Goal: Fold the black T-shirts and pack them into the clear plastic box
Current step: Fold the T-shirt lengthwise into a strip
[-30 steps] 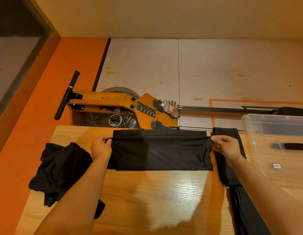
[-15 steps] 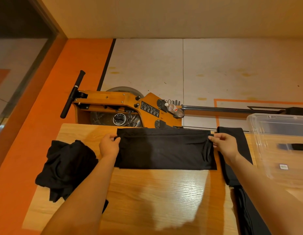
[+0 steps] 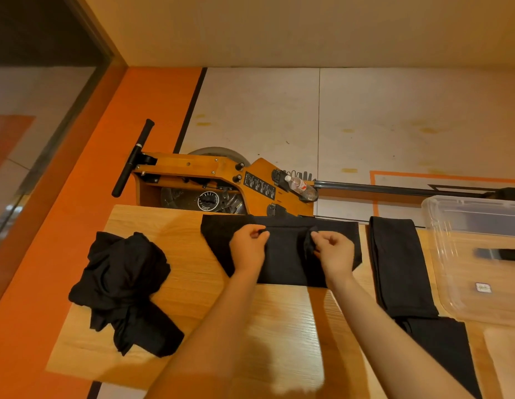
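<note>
A black T-shirt (image 3: pixel 282 263), folded into a band, lies near the far edge of the wooden table (image 3: pixel 279 326). My left hand (image 3: pixel 247 249) pinches its cloth left of the middle. My right hand (image 3: pixel 334 251) pinches a bunched fold just right of the middle. Both ends of the band are drawn inward. A crumpled pile of black T-shirts (image 3: pixel 124 289) lies at the left. A long folded black T-shirt (image 3: pixel 400 269) lies at the right, beside the clear plastic box (image 3: pixel 440 254), which holds a small black item.
An orange rowing machine (image 3: pixel 216 180) with a black handle and a plastic bottle (image 3: pixel 301 187) stands on the floor beyond the table's far edge. More black cloth (image 3: pixel 446 349) lies at the near right. An orange floor strip runs along the left.
Both hands have moved from the ends of the band toward its middle, carrying the cloth ends inward. The camera has shifted slightly left.
</note>
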`<state>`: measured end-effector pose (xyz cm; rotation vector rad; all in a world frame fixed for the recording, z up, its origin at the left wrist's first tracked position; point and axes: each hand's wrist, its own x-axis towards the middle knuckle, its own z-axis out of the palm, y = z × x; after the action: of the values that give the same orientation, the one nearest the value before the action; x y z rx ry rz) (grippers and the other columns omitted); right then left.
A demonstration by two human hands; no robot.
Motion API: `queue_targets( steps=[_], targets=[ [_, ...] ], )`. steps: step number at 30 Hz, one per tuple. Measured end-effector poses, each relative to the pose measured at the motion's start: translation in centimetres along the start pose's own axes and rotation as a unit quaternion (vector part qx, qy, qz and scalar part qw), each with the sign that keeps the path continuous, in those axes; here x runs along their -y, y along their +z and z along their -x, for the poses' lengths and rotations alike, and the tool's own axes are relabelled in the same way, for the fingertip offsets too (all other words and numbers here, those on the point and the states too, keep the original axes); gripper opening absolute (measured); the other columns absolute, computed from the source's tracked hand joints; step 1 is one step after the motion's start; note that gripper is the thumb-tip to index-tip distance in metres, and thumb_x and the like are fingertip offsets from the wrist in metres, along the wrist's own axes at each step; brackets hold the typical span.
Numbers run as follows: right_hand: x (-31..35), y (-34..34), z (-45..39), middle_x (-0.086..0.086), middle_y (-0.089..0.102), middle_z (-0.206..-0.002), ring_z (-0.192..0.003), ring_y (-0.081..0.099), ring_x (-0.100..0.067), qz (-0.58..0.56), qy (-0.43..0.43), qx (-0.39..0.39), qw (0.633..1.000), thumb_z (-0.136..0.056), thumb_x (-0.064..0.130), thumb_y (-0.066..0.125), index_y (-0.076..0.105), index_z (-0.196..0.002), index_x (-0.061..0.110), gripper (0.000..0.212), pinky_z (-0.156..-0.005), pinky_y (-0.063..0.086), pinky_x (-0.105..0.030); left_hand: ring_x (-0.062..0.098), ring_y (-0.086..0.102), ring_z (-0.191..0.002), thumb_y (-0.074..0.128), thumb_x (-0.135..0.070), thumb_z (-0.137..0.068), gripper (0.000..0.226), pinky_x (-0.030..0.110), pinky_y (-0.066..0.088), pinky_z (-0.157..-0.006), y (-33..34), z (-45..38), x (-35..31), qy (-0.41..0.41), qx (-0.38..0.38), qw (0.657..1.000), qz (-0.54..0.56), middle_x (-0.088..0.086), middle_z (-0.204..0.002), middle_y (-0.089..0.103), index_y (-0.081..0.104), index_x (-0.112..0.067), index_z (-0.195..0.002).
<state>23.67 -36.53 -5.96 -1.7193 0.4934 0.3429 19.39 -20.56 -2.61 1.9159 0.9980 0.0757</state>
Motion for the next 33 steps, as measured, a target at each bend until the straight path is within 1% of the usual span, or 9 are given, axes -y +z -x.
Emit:
queue_targets(
  steps=[3, 6, 10, 14, 18, 21, 24, 29, 33],
  targets=[
    [-1.0, 1.1, 2.0, -0.004, 0.071, -0.077, -0.078, 0.069, -0.022, -0.004, 0.002, -0.013, 1.0, -0.088, 0.019, 0.071, 0.071, -0.086, 0.016, 0.004, -0.081, 0.058, -0.046, 0.001, 0.056, -0.077, 0.072, -0.012, -0.084, 0.014, 0.006, 0.038, -0.065, 1.2, 1.9, 0.1, 0.0, 0.017, 1.0, 0.02, -0.008, -0.083, 0.063, 0.07, -0.013, -0.098],
    [-1.8, 1.3, 3.8, -0.004, 0.072, -0.078, -0.078, 0.069, -0.019, -0.02, 0.002, -0.02, 1.0, -0.087, 0.015, 0.072, 0.072, -0.092, 0.013, 0.005, -0.082, 0.058, -0.042, 0.0, 0.057, -0.072, 0.071, -0.01, -0.085, 0.009, 0.012, 0.043, -0.066, 1.9, 3.3, 0.3, 0.002, 0.034, 0.998, 0.045, -0.009, -0.075, 0.063, 0.072, -0.011, -0.094],
    [-2.3, 1.2, 5.1, -0.006, 0.072, -0.076, -0.077, 0.069, -0.019, -0.045, 0.012, -0.028, 0.999, -0.087, 0.013, 0.072, 0.072, -0.09, 0.011, 0.004, -0.082, 0.059, -0.042, 0.0, 0.06, -0.073, 0.071, -0.013, -0.085, 0.003, 0.011, 0.046, -0.066, 2.3, 4.7, 0.6, 0.005, 0.052, 0.997, 0.054, -0.011, -0.076, 0.065, 0.072, -0.015, -0.088],
    [-2.1, 1.2, 5.9, -0.006, 0.071, -0.075, -0.075, 0.068, -0.017, -0.055, 0.013, -0.033, 0.998, -0.087, 0.012, 0.072, 0.072, -0.086, 0.014, 0.003, -0.082, 0.059, -0.04, 0.007, 0.065, -0.078, 0.071, -0.015, -0.084, 0.006, 0.022, 0.053, -0.072, 2.6, 5.8, 0.8, 0.012, 0.061, 0.996, 0.055, -0.01, -0.075, 0.067, 0.07, -0.02, -0.081],
    [-2.3, 1.6, 6.3, -0.003, 0.073, -0.077, -0.079, 0.07, -0.018, -0.055, 0.007, -0.027, 0.998, -0.087, 0.013, 0.071, 0.073, -0.085, 0.019, 0.006, -0.08, 0.06, -0.038, 0.003, 0.064, -0.081, 0.068, -0.012, -0.086, 0.009, 0.019, 0.052, -0.073, 2.4, 6.3, 1.1, 0.007, 0.067, 0.995, 0.073, -0.011, -0.079, 0.067, 0.073, -0.016, -0.091],
    [-2.4, 1.7, 6.4, -0.005, 0.073, -0.077, -0.079, 0.07, -0.02, -0.047, 0.008, -0.023, 0.999, -0.088, 0.014, 0.071, 0.074, -0.09, 0.015, 0.004, -0.081, 0.059, -0.039, 0.001, 0.062, -0.081, 0.065, -0.011, -0.088, 0.012, 0.013, 0.048, -0.072, 2.2, 6.2, 1.2, 0.012, 0.072, 0.995, 0.073, -0.013, -0.081, 0.065, 0.074, -0.015, -0.096],
    [-2.3, 1.9, 6.5, -0.008, 0.072, -0.078, -0.079, 0.069, -0.02, -0.042, 0.011, -0.022, 0.999, -0.088, 0.014, 0.071, 0.074, -0.092, 0.013, 0.006, -0.082, 0.059, -0.041, 0.004, 0.063, -0.086, 0.065, -0.013, -0.089, 0.014, 0.011, 0.048, -0.073, 2.1, 6.0, 1.3, 0.014, 0.072, 0.995, 0.067, -0.008, -0.088, 0.067, 0.073, -0.015, -0.101],
    [-2.1, 2.1, 6.6, -0.004, 0.073, -0.08, -0.081, 0.069, -0.018, -0.025, -0.002, -0.023, 0.999, -0.089, 0.014, 0.069, 0.074, -0.094, 0.012, 0.007, -0.081, 0.059, -0.036, 0.005, 0.064, -0.09, 0.064, -0.013, -0.09, 0.016, 0.018, 0.052, -0.079, 2.1, 5.7, 1.4, 0.022, 0.079, 0.994, 0.076, -0.005, -0.095, 0.069, 0.072, -0.015, -0.104],
    [-1.9, 2.0, 6.6, -0.003, 0.072, -0.078, -0.078, 0.068, -0.016, -0.028, -0.003, -0.011, 1.0, -0.088, 0.014, 0.07, 0.074, -0.093, 0.012, 0.007, -0.076, 0.058, -0.029, 0.005, 0.064, -0.092, 0.058, -0.012, -0.093, 0.018, 0.019, 0.053, -0.082, 2.1, 5.7, 1.7, 0.016, 0.117, 0.988, 0.096, -0.006, -0.098, 0.07, 0.072, -0.019, -0.101]
  ],
)
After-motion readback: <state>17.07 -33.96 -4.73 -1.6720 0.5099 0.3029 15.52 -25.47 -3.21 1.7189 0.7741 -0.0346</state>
